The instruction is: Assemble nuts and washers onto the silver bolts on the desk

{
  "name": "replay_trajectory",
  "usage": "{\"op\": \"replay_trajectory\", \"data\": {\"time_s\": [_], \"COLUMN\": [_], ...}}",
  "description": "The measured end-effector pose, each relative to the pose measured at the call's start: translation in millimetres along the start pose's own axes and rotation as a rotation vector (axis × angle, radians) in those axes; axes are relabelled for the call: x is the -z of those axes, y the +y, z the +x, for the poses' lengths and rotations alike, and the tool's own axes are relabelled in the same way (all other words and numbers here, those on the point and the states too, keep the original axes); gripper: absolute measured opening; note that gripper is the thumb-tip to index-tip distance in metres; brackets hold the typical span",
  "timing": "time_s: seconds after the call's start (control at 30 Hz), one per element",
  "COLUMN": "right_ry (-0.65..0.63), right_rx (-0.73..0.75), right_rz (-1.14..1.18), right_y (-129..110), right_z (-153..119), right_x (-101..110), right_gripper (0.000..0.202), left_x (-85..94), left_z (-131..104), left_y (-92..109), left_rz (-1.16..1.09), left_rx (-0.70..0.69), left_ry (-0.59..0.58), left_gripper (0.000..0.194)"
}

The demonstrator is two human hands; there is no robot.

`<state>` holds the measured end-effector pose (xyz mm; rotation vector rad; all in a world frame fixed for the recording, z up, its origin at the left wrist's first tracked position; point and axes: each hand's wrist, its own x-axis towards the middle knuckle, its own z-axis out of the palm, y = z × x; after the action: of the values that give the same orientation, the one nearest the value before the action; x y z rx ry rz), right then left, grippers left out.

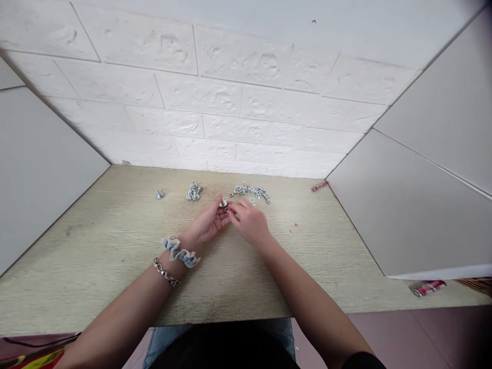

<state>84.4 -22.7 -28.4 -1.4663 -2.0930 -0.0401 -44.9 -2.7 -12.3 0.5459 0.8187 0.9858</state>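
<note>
My left hand (210, 221) is closed on a bolt (223, 203) with a wide flat washer on it, its shank pointing up. Close beside it, my right hand (249, 220) pinches a small ring-shaped washer (226, 209) between thumb and fingertips, just next to the bolt. Behind the right hand lies a loose heap of bolts, nuts and washers (249, 190), with a flat washer (251, 200) at its near side. A cluster of bolts fitted with washers (194, 191) rests behind the left hand. Farther left sits a single bolt with washers (159, 194).
The pale wooden tabletop (126, 246) meets a white brick-patterned wall (219, 97). Grey panels (46, 164) close in on the left and right. A red battery-like cylinder (320, 186) lies at the back right, and another red cylinder (429, 288) near the front right edge.
</note>
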Motion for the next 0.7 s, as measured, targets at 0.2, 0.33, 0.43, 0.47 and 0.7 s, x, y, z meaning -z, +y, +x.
{"op": "replay_trajectory", "data": {"time_s": [0.2, 0.33, 0.43, 0.47, 0.7], "right_ry": [-0.115, -0.133, -0.117, -0.095, 0.11], "right_rx": [-0.018, -0.029, -0.058, -0.069, -0.165], "right_rz": [-0.078, -0.098, -0.077, -0.055, 0.203], "right_y": [-1.5, -2.1, -1.5, -1.0, -0.1], "right_z": [1.2, 1.8, 2.5, 2.9, 6.2], "right_x": [4.0, 5.2, 5.1, 5.2, 9.0], "right_gripper": [0.02, 0.018, 0.016, 0.017, 0.019], "left_x": [-2.3, -1.5, -1.6, -1.5, 1.5], "left_z": [-2.3, -1.7, -1.0, -0.7, -0.9], "left_y": [-4.8, -9.2, -9.4, -8.9, -5.8], "left_rz": [0.037, 0.057, 0.071, 0.074, 0.326], "left_rx": [-0.005, -0.023, -0.023, -0.023, -0.089], "left_ry": [-0.009, -0.033, -0.041, -0.036, 0.01], "left_gripper": [0.025, 0.025, 0.027, 0.027, 0.031]}}
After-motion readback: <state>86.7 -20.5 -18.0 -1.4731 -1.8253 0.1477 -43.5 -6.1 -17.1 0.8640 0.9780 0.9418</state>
